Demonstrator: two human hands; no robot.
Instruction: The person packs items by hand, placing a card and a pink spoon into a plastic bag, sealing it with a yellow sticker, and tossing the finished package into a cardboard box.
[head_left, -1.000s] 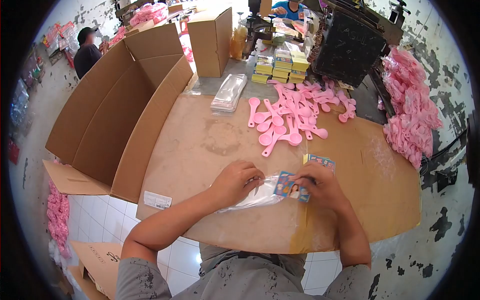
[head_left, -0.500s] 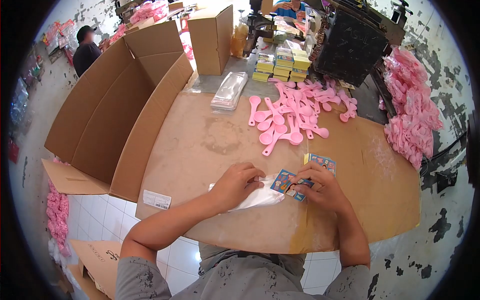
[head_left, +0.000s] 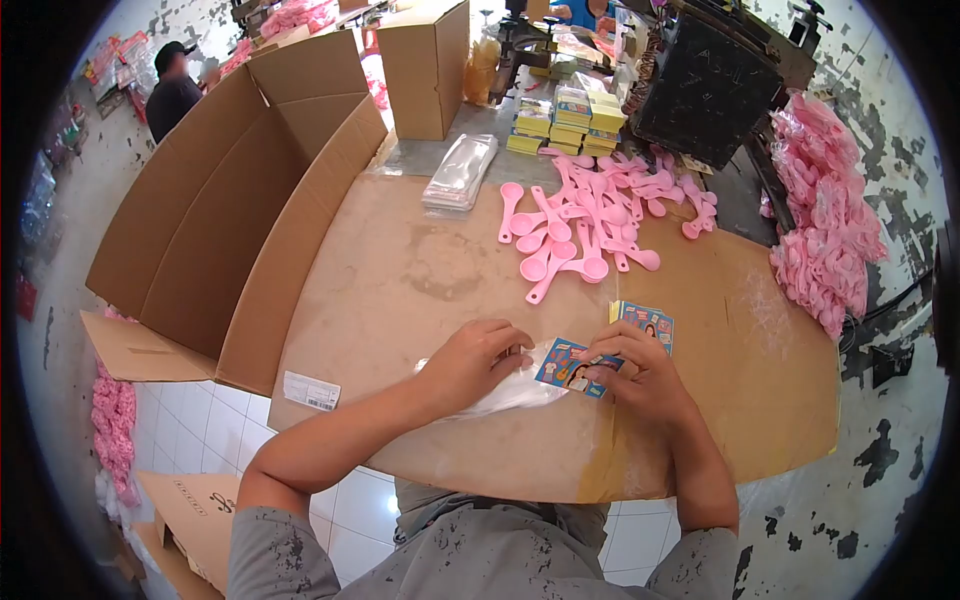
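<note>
My right hand (head_left: 637, 374) pinches a blue printed card (head_left: 567, 368) over the near part of the table. To its left, my left hand (head_left: 483, 362) rests on clear plastic bags (head_left: 515, 393), its fingers curled at their upper edge; whether it grips a bag is hidden. The card's left end lies over the right end of the bags. Just behind my right hand is a small stack of similar cards (head_left: 645, 320). Farther back lies a heap of pink spoons (head_left: 590, 215).
An open cardboard box (head_left: 270, 290) stands at the left. Behind are a clear bag stack (head_left: 461, 172), card stacks (head_left: 572, 115), an upright carton (head_left: 424, 75) and a black machine (head_left: 706, 85). Pink bagged items (head_left: 825, 220) hang at the right. A person (head_left: 174, 92) is at the back left.
The card in my right hand has shifted slightly left, farther over the bags. My left hand has moved little, its fingers slightly higher. The whole view has shifted slightly.
</note>
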